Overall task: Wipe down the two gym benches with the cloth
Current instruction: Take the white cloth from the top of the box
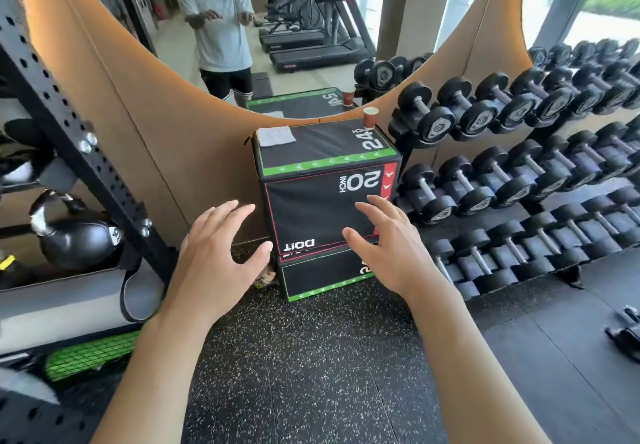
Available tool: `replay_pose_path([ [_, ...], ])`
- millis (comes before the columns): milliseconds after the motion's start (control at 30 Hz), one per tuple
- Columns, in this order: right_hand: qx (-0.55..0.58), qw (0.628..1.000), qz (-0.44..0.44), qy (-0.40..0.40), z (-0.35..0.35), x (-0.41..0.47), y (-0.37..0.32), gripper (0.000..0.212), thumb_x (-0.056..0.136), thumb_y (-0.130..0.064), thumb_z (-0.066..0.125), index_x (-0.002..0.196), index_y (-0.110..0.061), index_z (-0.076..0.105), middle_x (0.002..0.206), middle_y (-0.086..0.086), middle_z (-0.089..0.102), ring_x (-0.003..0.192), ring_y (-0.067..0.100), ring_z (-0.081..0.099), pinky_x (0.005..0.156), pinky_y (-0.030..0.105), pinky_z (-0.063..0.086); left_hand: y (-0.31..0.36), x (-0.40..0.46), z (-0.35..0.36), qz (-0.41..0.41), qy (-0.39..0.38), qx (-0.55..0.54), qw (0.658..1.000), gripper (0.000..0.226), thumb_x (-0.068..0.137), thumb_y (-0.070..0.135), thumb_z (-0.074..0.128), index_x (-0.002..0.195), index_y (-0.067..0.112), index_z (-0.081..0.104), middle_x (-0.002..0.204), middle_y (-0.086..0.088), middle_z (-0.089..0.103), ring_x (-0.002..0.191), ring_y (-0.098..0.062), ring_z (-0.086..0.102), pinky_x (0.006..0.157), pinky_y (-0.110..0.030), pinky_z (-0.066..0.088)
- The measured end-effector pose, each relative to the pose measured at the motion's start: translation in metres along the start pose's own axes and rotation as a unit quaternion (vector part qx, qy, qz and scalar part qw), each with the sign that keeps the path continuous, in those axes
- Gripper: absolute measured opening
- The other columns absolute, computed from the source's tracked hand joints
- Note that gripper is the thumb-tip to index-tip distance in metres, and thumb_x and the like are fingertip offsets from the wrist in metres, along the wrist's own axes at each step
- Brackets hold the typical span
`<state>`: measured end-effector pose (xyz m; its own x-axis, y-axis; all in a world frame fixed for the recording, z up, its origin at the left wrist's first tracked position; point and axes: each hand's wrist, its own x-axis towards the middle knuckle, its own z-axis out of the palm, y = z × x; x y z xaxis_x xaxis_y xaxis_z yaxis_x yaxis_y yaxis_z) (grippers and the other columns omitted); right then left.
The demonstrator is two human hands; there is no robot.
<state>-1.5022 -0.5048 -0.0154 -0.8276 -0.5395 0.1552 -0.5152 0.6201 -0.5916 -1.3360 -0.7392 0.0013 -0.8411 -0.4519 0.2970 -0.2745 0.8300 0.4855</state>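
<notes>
A folded grey cloth (pixel 276 136) lies on the top left corner of a black padded plyo box (pixel 322 180) that stands against the wall. My left hand (pixel 214 253) and my right hand (pixel 391 249) are held out in front of the box, fingers spread, palms down, holding nothing. Both hands are well short of the cloth. No gym bench shows in this view.
A paper cup (pixel 370 117) stands on the box's back right corner. A loaded dumbbell rack (pixel 519 173) fills the right side. A black perforated rack upright (pixel 79 152) and a kettlebell (pixel 74 235) are on the left. A large mirror (pixel 242 28) hangs above. Speckled rubber floor (pixel 311 357) lies below.
</notes>
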Motion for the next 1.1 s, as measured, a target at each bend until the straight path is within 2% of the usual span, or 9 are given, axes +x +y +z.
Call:
replay_pose_path([
  [500,-0.012,0.999,0.027,-0.013,0.005,0.117,0.062,0.064,0.100,-0.058,0.053,0.156,-0.030,0.045,0.167,-0.010,0.030,0.156,0.012,0.019,0.127,0.046,0.022,0.003,0.134,0.085,0.012,-0.037,-0.024,0.999,0.061,0.096,0.051,0.062,0.153,0.033,0.049,0.162,0.010,0.041,0.153,-0.013,0.029,0.126,-0.049,0.028],
  [700,-0.026,0.999,0.033,-0.022,0.028,0.201,0.073,0.062,0.100,-0.055,0.056,0.155,-0.028,0.047,0.166,-0.010,0.033,0.155,0.013,0.022,0.127,0.044,0.022,-0.026,0.220,0.119,0.011,-0.041,-0.044,0.998,0.061,0.097,0.048,0.064,0.153,0.030,0.050,0.161,0.008,0.043,0.153,-0.014,0.030,0.126,-0.048,0.029],
  [1000,-0.033,0.998,0.035,-0.028,0.061,0.342,0.067,0.059,0.099,-0.054,0.057,0.153,-0.028,0.051,0.164,-0.011,0.036,0.152,0.014,0.028,0.124,0.046,0.027,-0.080,0.349,0.142,0.010,-0.050,-0.040,0.998,0.061,0.097,0.048,0.065,0.153,0.028,0.051,0.161,0.005,0.044,0.152,-0.015,0.031,0.126,-0.046,0.029],
  [1100,-0.045,0.998,0.031,-0.035,0.073,0.374,0.062,0.061,0.100,-0.055,0.056,0.154,-0.029,0.048,0.166,-0.009,0.034,0.155,0.015,0.024,0.126,0.047,0.024,-0.097,0.376,0.145,0.004,-0.049,-0.029,0.998,0.062,0.097,0.049,0.064,0.153,0.027,0.050,0.162,0.004,0.043,0.153,-0.017,0.032,0.125,-0.048,0.030],
])
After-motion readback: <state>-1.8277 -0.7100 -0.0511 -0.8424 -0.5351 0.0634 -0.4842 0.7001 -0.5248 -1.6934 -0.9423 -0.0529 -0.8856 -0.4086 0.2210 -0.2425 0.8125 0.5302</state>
